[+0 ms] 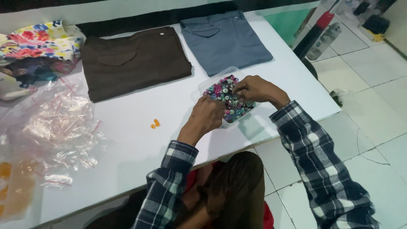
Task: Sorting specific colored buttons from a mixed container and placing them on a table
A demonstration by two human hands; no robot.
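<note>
Plaid flannel sleeves lead up to both hands meeting over a clear plastic tray (204, 82) heaped with small, glossy, many-coloured buttons (227, 98): the left hand (206, 116) curls loosely at the near rim, apparently steadying it, though its fingertips are hidden, while the right hand (253, 89) narrows its fingers into a pinch down in the pile. Beyond them on the smooth white table (140, 140) lie two orange buttons (155, 123) set apart, crinkly clear zip bags (59, 127) at the left, and folded brown trousers (131, 61) and grey-blue trousers (224, 40) laid flat, pockets up.
</note>
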